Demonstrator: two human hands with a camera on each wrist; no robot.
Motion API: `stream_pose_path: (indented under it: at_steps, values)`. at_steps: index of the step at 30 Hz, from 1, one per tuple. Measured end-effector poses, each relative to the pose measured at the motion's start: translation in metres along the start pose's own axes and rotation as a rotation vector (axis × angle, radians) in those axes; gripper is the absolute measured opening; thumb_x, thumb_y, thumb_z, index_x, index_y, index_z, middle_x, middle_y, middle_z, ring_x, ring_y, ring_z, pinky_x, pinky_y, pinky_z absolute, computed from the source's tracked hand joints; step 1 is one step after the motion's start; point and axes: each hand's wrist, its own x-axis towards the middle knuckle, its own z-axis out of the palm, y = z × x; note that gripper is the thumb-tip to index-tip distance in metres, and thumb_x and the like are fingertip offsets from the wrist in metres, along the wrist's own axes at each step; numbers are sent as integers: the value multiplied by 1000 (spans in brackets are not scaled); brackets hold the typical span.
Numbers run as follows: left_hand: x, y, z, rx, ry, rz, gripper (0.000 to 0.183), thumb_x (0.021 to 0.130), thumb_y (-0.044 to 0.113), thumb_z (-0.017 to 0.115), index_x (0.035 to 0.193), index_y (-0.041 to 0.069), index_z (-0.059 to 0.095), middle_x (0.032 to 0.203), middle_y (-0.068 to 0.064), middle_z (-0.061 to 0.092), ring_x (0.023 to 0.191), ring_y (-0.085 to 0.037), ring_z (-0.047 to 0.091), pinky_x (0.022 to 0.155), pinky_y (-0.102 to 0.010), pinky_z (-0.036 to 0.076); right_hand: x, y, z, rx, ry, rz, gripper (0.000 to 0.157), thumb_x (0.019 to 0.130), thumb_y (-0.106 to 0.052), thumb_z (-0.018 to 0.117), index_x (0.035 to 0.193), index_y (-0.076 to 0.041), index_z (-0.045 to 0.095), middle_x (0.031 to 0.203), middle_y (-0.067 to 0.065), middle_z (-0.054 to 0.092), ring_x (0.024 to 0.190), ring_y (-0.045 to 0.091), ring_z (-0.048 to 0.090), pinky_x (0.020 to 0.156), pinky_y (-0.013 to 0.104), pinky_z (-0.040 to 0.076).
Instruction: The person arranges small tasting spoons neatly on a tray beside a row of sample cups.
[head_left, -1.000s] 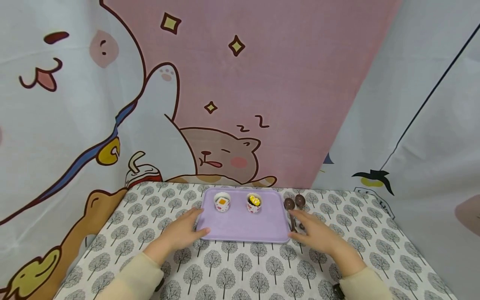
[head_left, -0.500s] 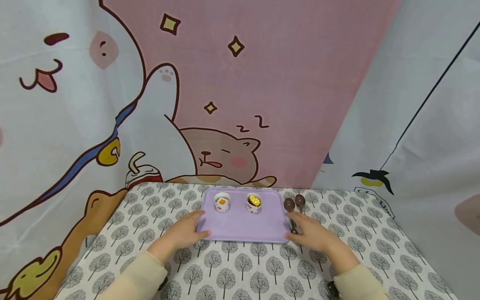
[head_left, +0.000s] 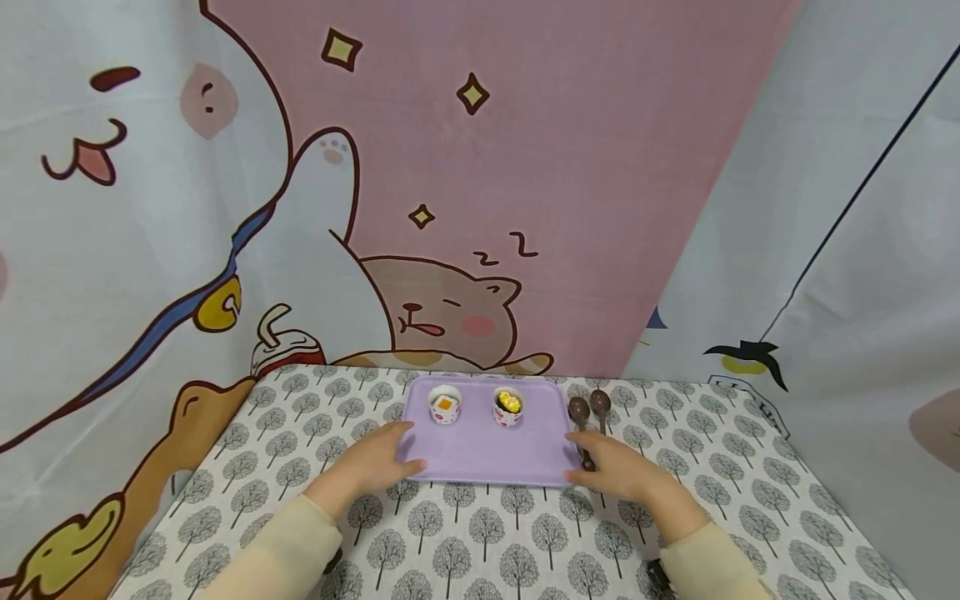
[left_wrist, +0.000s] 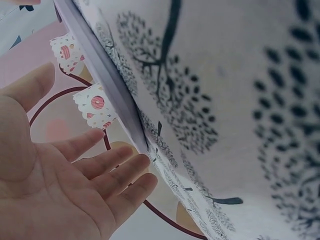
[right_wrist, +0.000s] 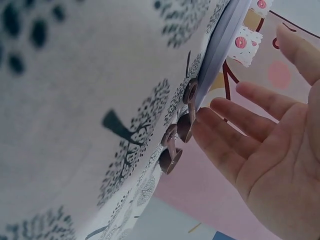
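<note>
A lilac tray lies on the table between both hands. My left hand is at the tray's left side, fingers spread; in the left wrist view its fingertips lie right by the rim. At the opposite side is my right hand, its fingers extended along the edge, palm towards the tray. Two small patterned paper cups stand upright on the tray's far half. The left cup has white and orange contents; the right cup has yellow pieces over something dark.
Two brown spoons lie right of the tray: a nearer spoon, whose handle is partly covered by my right hand, and a farther spoon. A tree-print cloth covers the table. A cartoon-print curtain hangs behind.
Both hands have moved slightly inward, closer to the tray's sides, the right hand moving left and uncovering more of the spoons. The tray and cups have stayed put.
</note>
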Motion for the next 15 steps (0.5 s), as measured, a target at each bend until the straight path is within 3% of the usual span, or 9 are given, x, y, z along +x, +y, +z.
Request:
stream_pose_path:
  at_steps: [15]
  values:
    - [1,1,0,17,-27,2,79,86,41,76,141,-9,49,142,-26,53,129,-45,51,109,-61,39,4,-2,3,-13,-30,44,73,86,-43,76,138,3,55,143,27,51,132,45,47,110,61,37]
